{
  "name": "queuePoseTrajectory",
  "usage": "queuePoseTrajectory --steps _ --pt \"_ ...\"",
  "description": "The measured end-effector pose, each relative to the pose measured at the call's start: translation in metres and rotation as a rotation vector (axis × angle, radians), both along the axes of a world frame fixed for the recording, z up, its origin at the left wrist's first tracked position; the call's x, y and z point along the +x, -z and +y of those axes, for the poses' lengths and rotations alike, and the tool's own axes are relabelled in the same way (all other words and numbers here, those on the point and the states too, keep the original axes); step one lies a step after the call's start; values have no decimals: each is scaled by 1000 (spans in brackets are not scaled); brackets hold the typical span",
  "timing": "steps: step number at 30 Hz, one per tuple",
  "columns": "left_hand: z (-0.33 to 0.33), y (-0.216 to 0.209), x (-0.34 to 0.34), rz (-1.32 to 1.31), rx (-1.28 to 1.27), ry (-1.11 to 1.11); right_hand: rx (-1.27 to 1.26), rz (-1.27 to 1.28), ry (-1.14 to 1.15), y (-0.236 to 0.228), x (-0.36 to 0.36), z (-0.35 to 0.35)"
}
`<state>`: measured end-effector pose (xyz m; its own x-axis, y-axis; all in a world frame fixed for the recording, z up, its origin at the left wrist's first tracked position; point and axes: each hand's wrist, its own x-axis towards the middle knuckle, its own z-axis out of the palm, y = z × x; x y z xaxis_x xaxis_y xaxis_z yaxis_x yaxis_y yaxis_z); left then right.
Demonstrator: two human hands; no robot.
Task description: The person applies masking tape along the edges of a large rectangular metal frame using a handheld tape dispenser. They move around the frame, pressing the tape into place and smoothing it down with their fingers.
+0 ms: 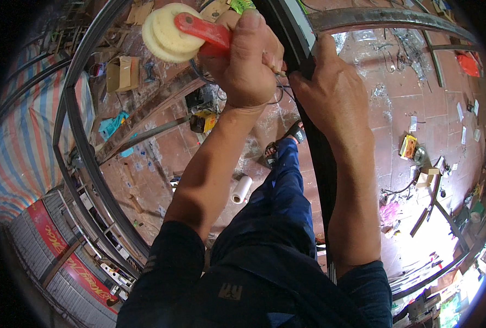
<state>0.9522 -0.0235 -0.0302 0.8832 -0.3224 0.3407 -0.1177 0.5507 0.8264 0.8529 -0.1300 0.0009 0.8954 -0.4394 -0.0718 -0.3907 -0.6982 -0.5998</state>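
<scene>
Raised at the top, my left hand (249, 63) is closed round the red handle of a tool (214, 37) that carries a thick, cream-coloured grooved wheel (163, 33). The wheel sticks out to the left of my fist. A long dark metal bar (320, 164) runs from the top down between my forearms. Against its right side, my right hand (338, 95) grips it, the thumb lying on the bar and the index finger stretched upward. The other right fingers are mostly hidden. Between the two hands, the fingers of my left hand come close to the bar.
Other dark frame bars curve along the left (71, 98) and across the top right (385, 19). Below, a cardboard box (122, 74), a white roll (242, 189), a yellow box (408, 146) and scraps lie on the tiled floor. A striped sheet (40, 136) hangs at left.
</scene>
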Motion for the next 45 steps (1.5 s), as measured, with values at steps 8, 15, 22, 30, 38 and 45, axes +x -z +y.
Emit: queuePoseTrajectory --steps 8,15,22,30,38,45 --pt "-10 -14 -17 23 58 -148 29 53 11 -4 2 0" --pt "-13 -18 -12 -16 45 -140 150 61 13 -10 -22 -2" --pt "-15 1 -3 -136 -75 -120 105 68 66 -8 -55 10" --pt "-12 -2 0 66 -222 71 125 75 101 -6 -53 9" --pt "-14 -8 -5 -116 91 -30 95 58 90 0 -55 11" --pt "-15 -12 -24 -38 84 -46 103 63 95 -3 -53 9"
